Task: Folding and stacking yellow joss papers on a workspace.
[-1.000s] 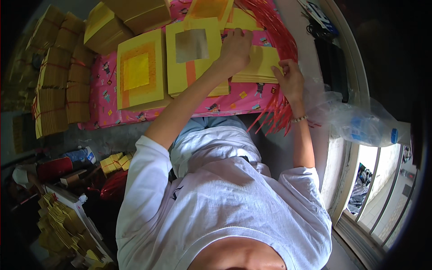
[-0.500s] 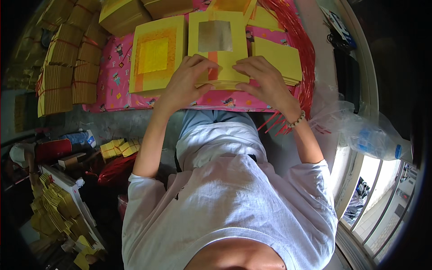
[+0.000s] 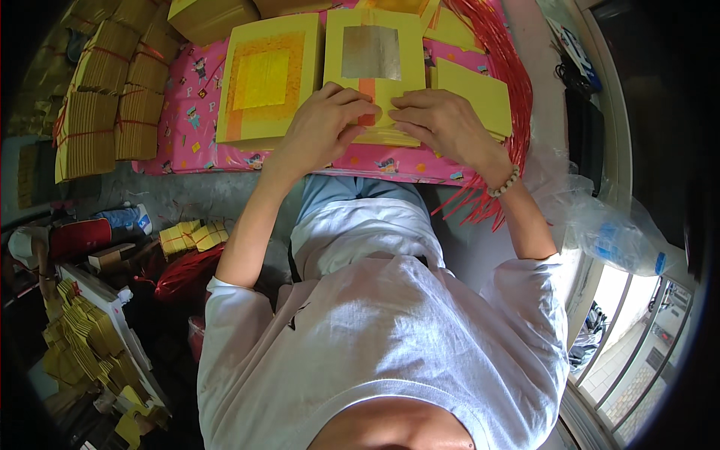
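Observation:
A stack of yellow paper sheets with a silver square and an orange strip on its top sheet lies in front of me. My left hand is at its near left edge, fingers bent over the top and thumb by the edge. My right hand, with a bead bracelet at the wrist, pinches the near right edge in the same way. Left of it lies another yellow paper stack with a golden square in an orange patch. To the right is a smaller stack of plain yellow paper.
A pink patterned cloth covers the table. Red strings hang along its right side. Tied yellow paper bundles pile up at the left. At the lower left, a person's arm is near a white board with yellow paper.
My hands stay at the stack's near edge; the fingers have shifted only slightly. The whole view has moved a little, with the table things slightly higher and further right.

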The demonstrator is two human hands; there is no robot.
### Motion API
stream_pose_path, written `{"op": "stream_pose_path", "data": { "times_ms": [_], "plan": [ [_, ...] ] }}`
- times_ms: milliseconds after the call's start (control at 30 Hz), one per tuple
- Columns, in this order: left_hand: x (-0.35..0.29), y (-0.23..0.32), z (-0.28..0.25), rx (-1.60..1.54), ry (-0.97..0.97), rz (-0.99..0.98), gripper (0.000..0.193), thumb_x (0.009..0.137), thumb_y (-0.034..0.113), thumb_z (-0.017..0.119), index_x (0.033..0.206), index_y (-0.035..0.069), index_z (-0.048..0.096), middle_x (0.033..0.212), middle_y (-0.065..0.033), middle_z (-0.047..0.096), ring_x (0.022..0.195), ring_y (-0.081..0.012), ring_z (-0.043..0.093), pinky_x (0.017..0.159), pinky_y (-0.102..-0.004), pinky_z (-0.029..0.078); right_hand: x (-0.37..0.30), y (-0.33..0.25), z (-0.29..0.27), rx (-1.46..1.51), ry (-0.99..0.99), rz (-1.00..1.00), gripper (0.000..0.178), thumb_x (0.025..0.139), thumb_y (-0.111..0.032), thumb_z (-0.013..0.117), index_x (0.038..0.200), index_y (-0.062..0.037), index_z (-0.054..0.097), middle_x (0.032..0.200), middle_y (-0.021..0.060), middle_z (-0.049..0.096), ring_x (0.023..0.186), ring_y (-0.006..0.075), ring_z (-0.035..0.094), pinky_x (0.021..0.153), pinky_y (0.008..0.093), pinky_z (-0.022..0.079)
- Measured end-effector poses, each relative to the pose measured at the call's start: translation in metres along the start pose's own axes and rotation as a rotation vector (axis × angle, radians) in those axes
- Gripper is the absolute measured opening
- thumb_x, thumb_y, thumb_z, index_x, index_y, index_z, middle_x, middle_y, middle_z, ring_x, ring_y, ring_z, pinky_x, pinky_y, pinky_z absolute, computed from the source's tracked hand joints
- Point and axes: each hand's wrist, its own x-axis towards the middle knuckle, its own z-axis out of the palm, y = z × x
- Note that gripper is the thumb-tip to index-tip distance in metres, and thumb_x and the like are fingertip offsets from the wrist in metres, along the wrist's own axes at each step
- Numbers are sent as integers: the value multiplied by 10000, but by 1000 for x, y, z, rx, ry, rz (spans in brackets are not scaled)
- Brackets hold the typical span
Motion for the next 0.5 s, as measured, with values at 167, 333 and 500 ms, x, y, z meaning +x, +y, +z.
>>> {"op": "stream_pose_path", "data": {
  "times_ms": [167, 333, 500],
  "plan": [
    [1, -4, -3, -36, 3, 17, 241, 776, 92, 662, 1017, 80, 671, 1062, -52, 648, 966, -273, 550, 866, -370, 468, 14, 0, -15, 105, -173, 128, 177, 823, -169, 649, 929, -34, 691, 985, 77, 678, 852, 253, 646, 738, 343, 510],
    [-2, -13, 2, -139, 44, -32, 206, 815, 139, 651, 1008, 78, 690, 1072, -47, 668, 938, -266, 564, 850, -365, 481, 18, 5, -15, 248, -214, 232, 165, 840, -144, 641, 916, -3, 678, 923, 90, 683, 761, 235, 652, 684, 308, 510],
    [-3, -14, 8, -208, 98, -78, 180, 835, 151, 639, 983, 77, 710, 1037, -43, 684, 934, -256, 566, 827, -360, 489, 16, 14, -8, 375, -152, 290, 181, 835, -187, 644, 889, -20, 689, 850, 85, 681, 706, 218, 635, 657, 315, 494]
  ]
}}
